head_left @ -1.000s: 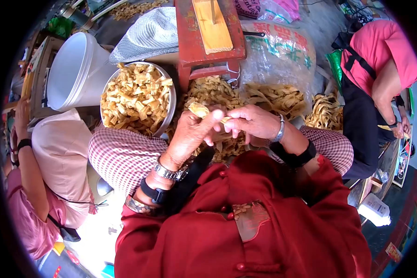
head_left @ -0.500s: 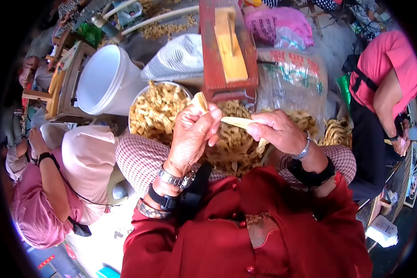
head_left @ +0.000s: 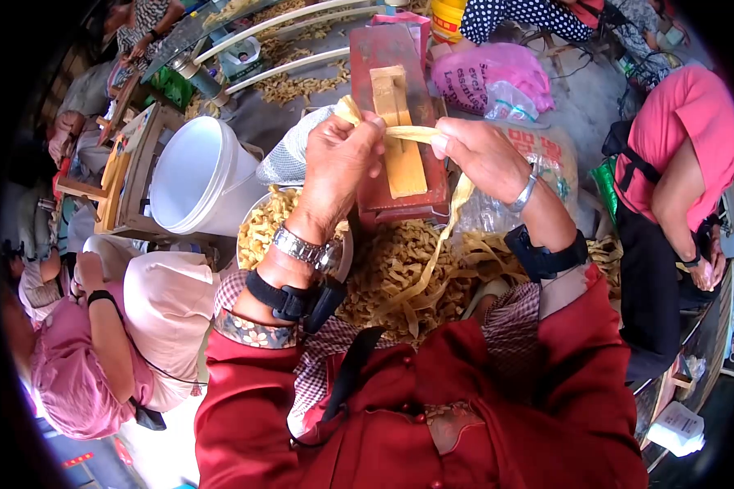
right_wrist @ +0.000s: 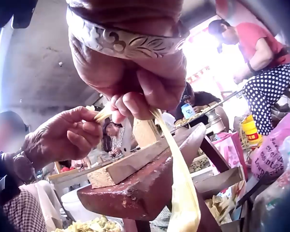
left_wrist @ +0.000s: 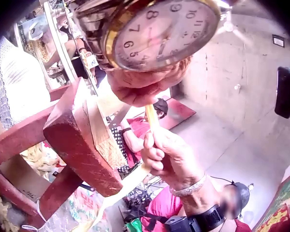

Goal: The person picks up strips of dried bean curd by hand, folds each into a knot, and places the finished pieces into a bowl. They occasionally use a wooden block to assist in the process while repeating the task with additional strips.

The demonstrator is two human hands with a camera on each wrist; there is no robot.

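A long, flat, pale-yellow strip [head_left: 412, 133] that looks like dried food stretches between both hands. My left hand [head_left: 334, 155] pinches it between thumb and fingers, and a folded, bunched end sticks out above that hand. On the other side my right hand [head_left: 488, 161] pinches the strip, and its tail [right_wrist: 183, 203] hangs below. Both hands are over a red wooden bench [head_left: 375, 69], which carries a pale wooden block [head_left: 405, 173] with a thin upright piece. Below lies a heap of similar strips [head_left: 383, 277].
A metal bowl of short yellow pieces [head_left: 271, 232] stands left of the heap, beside a white bucket [head_left: 189, 175]. Plastic sacks [head_left: 546, 159] and a pink bag [head_left: 497, 77] lie right of the bench. People sit close by on both sides, one in pink [head_left: 677, 138].
Both hands have moved forward from above the lap to over the bench, drawing apart with the strip pulled out between them. The head view has shifted, showing more of the floor ahead.
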